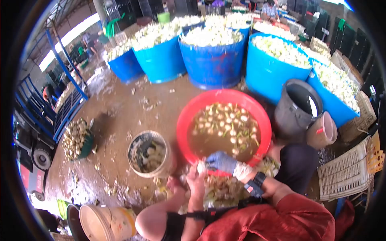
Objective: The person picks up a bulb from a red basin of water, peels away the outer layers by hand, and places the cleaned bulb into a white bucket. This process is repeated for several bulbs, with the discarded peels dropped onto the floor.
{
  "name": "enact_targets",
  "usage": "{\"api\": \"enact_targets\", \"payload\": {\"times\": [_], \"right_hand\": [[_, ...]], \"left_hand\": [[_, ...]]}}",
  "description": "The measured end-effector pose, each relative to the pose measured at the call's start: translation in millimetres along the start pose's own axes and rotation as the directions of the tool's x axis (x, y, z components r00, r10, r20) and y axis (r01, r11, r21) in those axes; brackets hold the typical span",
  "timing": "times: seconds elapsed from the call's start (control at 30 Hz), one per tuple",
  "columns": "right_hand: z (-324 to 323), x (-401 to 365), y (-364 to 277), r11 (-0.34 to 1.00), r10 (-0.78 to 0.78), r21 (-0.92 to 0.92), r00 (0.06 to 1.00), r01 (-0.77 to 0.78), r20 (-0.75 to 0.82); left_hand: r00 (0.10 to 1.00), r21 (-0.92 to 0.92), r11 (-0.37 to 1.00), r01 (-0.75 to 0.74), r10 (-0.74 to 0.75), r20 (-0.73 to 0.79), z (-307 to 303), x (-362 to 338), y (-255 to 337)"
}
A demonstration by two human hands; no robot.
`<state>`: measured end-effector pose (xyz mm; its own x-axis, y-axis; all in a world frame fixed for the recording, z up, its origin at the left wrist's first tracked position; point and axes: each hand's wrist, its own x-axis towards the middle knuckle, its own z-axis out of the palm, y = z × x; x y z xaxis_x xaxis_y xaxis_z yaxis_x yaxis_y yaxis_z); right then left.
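Bulb (200,166) between red basin (225,94) and bucket (167,168)

The right hand (220,160) wears a blue glove (225,162), and just behind the glove, toward the body, a crumpled white cuff (242,170) wraps the wrist. Further back from the glove on the same forearm sits a broad black band (255,186) with a small square face like a watch, then a loose rust-red sleeve (289,219) in soft folds. The left hand (196,176), just left of the glove, is ungloved, and a narrow black strap (203,215) crosses its forearm lower down; right of the glove a black trouser leg (298,164) shows.
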<state>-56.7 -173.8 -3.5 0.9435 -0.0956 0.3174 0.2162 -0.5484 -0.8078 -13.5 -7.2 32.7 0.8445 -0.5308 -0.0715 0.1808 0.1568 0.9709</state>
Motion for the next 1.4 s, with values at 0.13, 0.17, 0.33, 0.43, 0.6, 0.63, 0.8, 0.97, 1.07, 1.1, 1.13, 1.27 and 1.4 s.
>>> {"api": "enact_targets", "payload": {"times": [0.13, 0.17, 0.33, 0.43, 0.6, 0.63, 0.8, 0.97, 1.07, 1.1, 1.13, 1.27, 1.4], "right_hand": [[-9, -7, -26, 0.943, 0.333, -0.011, 0.939, -0.333, 0.083], [-4, -11, -22, 0.951, 0.310, 0.005, 0.950, -0.310, 0.036], [11, -19, -12, 0.917, 0.399, -0.015, 0.917, -0.400, -0.020], [7, -20, -6, 0.882, 0.470, 0.038, 0.882, -0.470, 0.014], [-6, -32, -5, 0.985, -0.011, -0.165, 0.979, 0.045, 0.204], [-4, -34, -4, 0.985, -0.013, -0.164, 0.979, 0.046, 0.202], [0, -29, -25, 0.968, 0.248, 0.055, 0.963, -0.244, -0.106], [-3, -27, -24, 0.982, 0.054, -0.177, 0.993, -0.072, -0.101], [-4, -25, -2, 0.969, 0.041, -0.232, 0.980, -0.086, -0.194], [-4, -25, 2, 0.968, 0.066, -0.220, 0.971, -0.118, -0.231], [-8, -25, 5, 0.950, 0.178, -0.221, 0.962, -0.223, -0.207], [-15, -34, 11, 0.871, 0.481, 0.064, 0.817, -0.488, -0.317], [-10, -42, 15, 0.794, 0.607, 0.172, 0.740, -0.583, -0.290]], "left_hand": [[0.999, 0.116, 0.992, -0.044, 0.040, 0.033, -6, 3, -10], [0.998, 0.140, 0.989, -0.043, 0.036, 0.048, -6, 2, -9], [0.987, 0.319, 0.936, -0.147, 0.117, 0.111, -3, -2, 1], [0.979, 0.334, 0.923, -0.191, 0.152, 0.138, -6, 2, -12], [0.971, 0.244, 0.951, -0.190, 0.145, 0.191, -5, -1, -16], [0.970, 0.247, 0.950, -0.192, 0.146, 0.192, -4, -2, -13], [0.989, 0.189, 0.979, -0.080, 0.054, 0.136, -7, 5, -37], [0.979, 0.216, 0.958, 0.190, -0.202, 0.037, 18, -10, 10], [0.979, 0.249, 0.951, 0.182, -0.199, 0.044, 17, -2, -4], [0.972, 0.004, 0.972, 0.234, -0.234, 0.027, 19, -4, -9], [0.986, -0.066, 0.985, 0.162, -0.158, 0.059, 18, -5, -10], [0.946, -0.433, 0.853, 0.291, -0.189, 0.262, 6, 2, -20], [0.929, -0.610, 0.721, 0.328, -0.129, 0.347, 1, 9, -25]]}}
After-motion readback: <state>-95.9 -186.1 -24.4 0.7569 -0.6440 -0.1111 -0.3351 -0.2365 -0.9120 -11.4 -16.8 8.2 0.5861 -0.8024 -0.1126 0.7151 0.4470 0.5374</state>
